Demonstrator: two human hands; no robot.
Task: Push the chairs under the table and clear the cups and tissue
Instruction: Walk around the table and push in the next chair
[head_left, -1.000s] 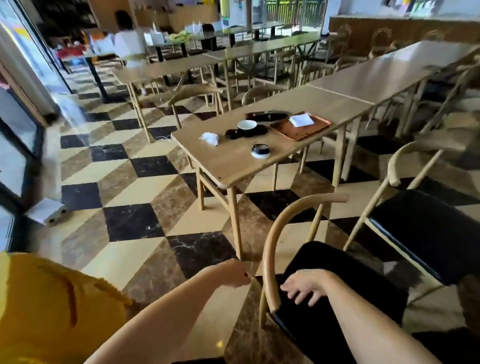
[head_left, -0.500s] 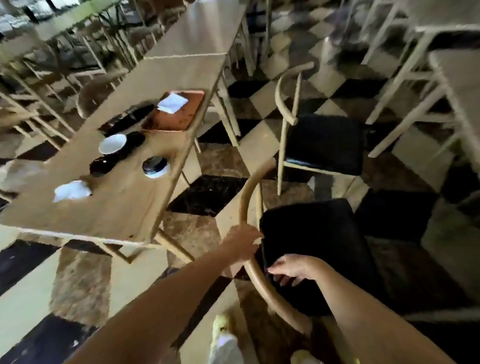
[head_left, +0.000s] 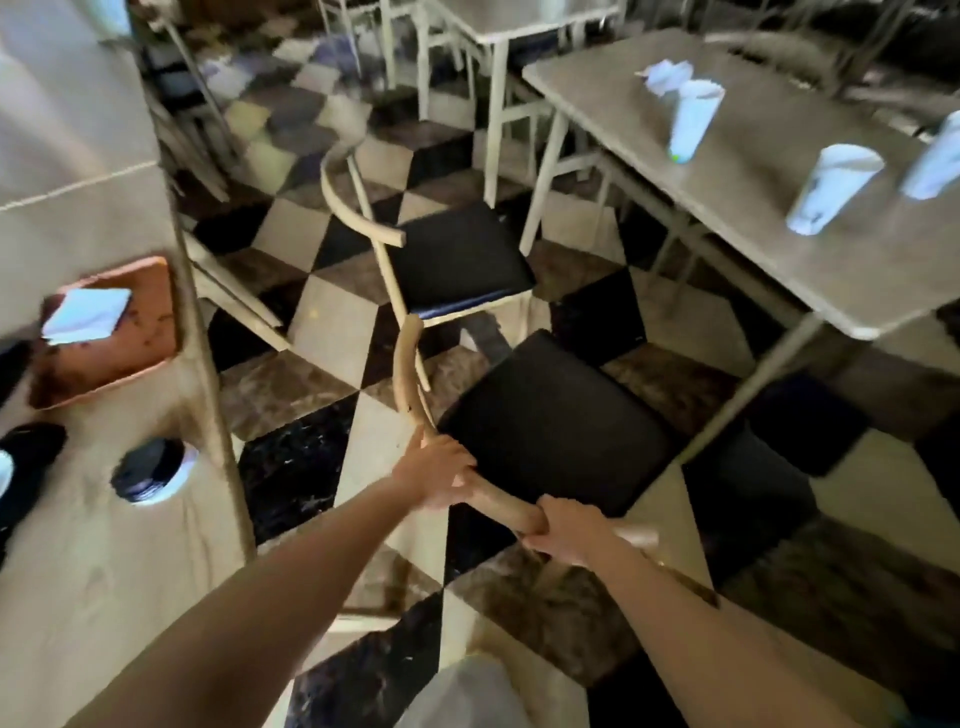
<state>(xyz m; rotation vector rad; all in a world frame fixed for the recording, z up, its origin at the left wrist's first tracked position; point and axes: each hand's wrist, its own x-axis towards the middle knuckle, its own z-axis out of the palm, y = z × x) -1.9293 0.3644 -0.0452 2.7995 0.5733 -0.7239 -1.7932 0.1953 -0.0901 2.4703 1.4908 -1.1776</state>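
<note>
A wooden chair with a black seat (head_left: 556, 421) stands in the aisle in front of me. My left hand (head_left: 434, 475) and my right hand (head_left: 569, 535) both grip its curved wooden backrest. A second chair (head_left: 457, 260) of the same kind stands just beyond it. The table on the left (head_left: 104, 545) carries an orange tray (head_left: 135, 353) with a white tissue (head_left: 85, 314), a small black-and-white cup (head_left: 153, 470) and dark dishes at the edge. The table on the right (head_left: 779, 171) holds three tall white cups (head_left: 831, 187) and a crumpled tissue (head_left: 662, 75).
The floor is a checkered pattern of black, cream and brown tiles (head_left: 322, 332). More tables and chairs (head_left: 467, 31) fill the back of the room. A pale shape (head_left: 467, 691) lies at the bottom edge, below my arms.
The view has swung right, bringing the right table with the cups into sight. My right hand has moved from the seat onto the backrest, and both hands now grip it.
</note>
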